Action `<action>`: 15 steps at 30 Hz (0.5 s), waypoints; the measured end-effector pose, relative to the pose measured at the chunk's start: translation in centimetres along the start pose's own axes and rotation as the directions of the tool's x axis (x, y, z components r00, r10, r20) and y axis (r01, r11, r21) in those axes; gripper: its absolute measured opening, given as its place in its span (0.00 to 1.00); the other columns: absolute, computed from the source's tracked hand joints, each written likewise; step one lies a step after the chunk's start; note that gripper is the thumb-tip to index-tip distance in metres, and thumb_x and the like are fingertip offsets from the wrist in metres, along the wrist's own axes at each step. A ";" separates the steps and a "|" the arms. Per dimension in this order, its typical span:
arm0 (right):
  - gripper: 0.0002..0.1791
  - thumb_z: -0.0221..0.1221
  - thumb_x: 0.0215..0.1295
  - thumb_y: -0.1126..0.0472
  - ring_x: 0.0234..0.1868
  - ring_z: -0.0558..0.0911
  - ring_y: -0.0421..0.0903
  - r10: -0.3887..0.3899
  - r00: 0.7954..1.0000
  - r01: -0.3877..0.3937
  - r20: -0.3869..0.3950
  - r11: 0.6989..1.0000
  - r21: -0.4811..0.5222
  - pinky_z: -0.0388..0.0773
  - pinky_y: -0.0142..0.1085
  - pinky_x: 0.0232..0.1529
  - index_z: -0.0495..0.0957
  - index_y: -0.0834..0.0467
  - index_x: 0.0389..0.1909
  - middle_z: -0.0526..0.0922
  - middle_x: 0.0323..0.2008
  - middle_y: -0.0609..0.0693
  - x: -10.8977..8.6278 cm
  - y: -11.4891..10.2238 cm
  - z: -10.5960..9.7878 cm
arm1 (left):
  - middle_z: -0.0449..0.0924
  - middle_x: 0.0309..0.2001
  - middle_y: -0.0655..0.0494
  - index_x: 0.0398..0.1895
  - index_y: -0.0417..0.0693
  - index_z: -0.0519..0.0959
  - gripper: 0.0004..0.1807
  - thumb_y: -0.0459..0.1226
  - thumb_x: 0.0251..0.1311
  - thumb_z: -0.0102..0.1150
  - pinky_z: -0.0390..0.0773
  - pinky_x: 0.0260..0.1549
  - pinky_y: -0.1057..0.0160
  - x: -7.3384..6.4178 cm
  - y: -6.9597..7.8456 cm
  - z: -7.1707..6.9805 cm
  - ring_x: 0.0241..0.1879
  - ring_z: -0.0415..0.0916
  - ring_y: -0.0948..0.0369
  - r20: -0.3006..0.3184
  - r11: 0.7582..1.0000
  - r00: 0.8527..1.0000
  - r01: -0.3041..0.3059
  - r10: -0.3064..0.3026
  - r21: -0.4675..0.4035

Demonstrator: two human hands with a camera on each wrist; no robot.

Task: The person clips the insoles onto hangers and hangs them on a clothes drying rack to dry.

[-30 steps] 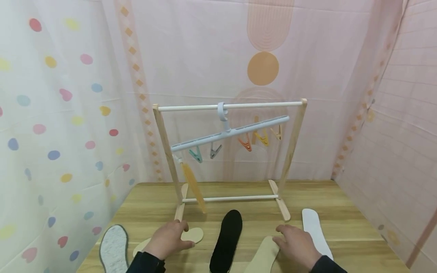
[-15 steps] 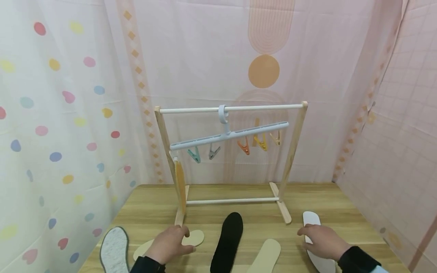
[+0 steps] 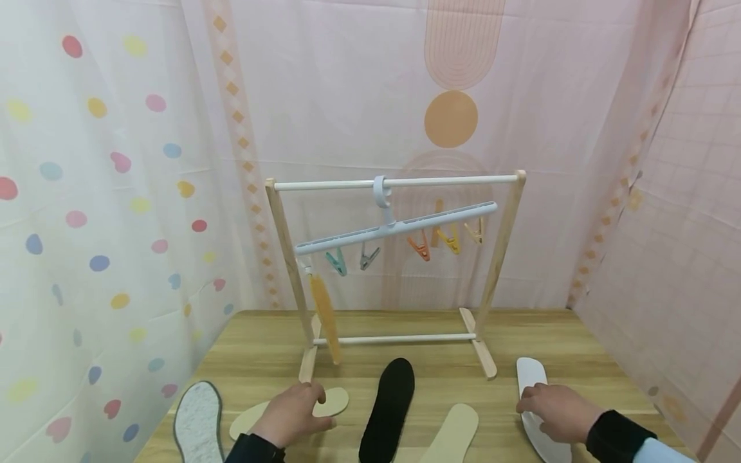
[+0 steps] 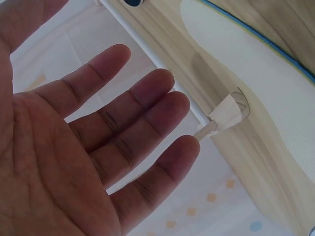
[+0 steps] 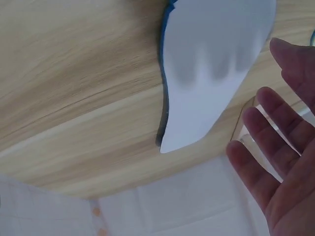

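My left hand (image 3: 292, 415) hovers over a cream insole (image 3: 333, 402) on the wooden table. In the left wrist view its fingers are loosely extended and hold nothing. My right hand (image 3: 558, 411) is above a white insole (image 3: 531, 373) at the right. The right wrist view shows its relaxed fingers apart from that insole, their shadow falling on the white surface. A black insole (image 3: 389, 405) lies between the hands, with another cream insole (image 3: 454, 434) to its right. At far left is a grey insole (image 3: 198, 421) with a dark edge.
Behind the insoles stands a wooden rack (image 3: 503, 241) with a white top bar. A tilted light-blue hanger (image 3: 405, 225) hangs from it, bearing several coloured clips. Its lower left end carries a yellow-orange insole (image 3: 325, 315). Patterned curtains enclose the table (image 3: 405, 321).
My right hand has moved right, from the right-hand cream insole to over the white one. The left hand stays nearly still. The hanging yellow-orange insole has swung and turned.
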State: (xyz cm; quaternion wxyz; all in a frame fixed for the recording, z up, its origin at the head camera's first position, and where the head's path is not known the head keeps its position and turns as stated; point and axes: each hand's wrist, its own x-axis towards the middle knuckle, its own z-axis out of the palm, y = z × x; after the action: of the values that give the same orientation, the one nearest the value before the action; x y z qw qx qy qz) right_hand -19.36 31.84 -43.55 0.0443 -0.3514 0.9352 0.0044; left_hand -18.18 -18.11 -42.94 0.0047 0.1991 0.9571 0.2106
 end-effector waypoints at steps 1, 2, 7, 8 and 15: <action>0.20 0.73 0.44 0.71 0.36 0.78 0.41 -0.008 1.000 0.008 0.005 1.000 -0.008 0.77 0.37 0.33 0.84 0.53 0.40 0.80 0.37 0.43 0.0 0.0 0.0 | 0.80 0.33 0.51 0.34 0.42 0.79 0.20 0.47 0.49 0.75 0.75 0.33 0.49 0.0 0.0 0.0 0.33 0.76 0.52 -0.001 1.000 1.000 0.000 0.000 0.004; 0.21 0.73 0.44 0.71 0.36 0.78 0.40 -0.012 1.000 0.012 0.011 1.000 -0.016 0.77 0.37 0.33 0.84 0.53 0.41 0.79 0.37 0.43 0.0 0.1 0.1 | 0.80 0.33 0.51 0.34 0.42 0.79 0.20 0.47 0.49 0.75 0.75 0.33 0.49 0.0 0.1 0.1 0.32 0.76 0.52 -0.003 1.000 1.000 0.002 -0.002 0.007; 0.23 0.73 0.42 0.71 0.37 0.77 0.38 -0.032 0.998 0.035 0.048 0.997 -0.064 0.76 0.36 0.34 0.84 0.51 0.42 0.79 0.37 0.41 0.3 -0.1 0.1 | 0.80 0.34 0.51 0.34 0.43 0.79 0.20 0.48 0.50 0.74 0.75 0.34 0.49 0.1 0.3 0.2 0.33 0.76 0.52 -0.002 1.000 1.000 -0.006 0.006 0.023; 0.23 0.74 0.42 0.71 0.37 0.76 0.38 -0.035 0.998 0.039 0.056 0.996 -0.074 0.76 0.36 0.35 0.84 0.51 0.42 0.78 0.37 0.41 0.3 -0.1 0.0 | 0.80 0.34 0.51 0.34 0.43 0.79 0.20 0.48 0.50 0.74 0.75 0.34 0.49 0.1 0.4 0.2 0.33 0.76 0.52 -0.003 1.000 1.000 -0.009 0.009 0.026; 0.25 0.74 0.40 0.73 0.39 0.77 0.39 -0.039 0.995 0.053 0.097 0.989 -0.139 0.77 0.37 0.38 0.84 0.50 0.42 0.79 0.39 0.41 0.6 -0.5 0.0 | 0.79 0.32 0.53 0.33 0.42 0.79 0.20 0.48 0.50 0.74 0.75 0.31 0.52 0.1 0.4 0.5 0.31 0.75 0.54 -0.004 0.999 0.999 -0.041 0.041 0.032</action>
State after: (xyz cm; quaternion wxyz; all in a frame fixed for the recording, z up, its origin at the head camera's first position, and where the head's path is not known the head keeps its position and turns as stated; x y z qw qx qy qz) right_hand -19.48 31.11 -43.63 0.0632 -0.3746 0.9210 0.0859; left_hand -18.08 -17.56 -43.20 -0.0051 0.2181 0.9561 0.1957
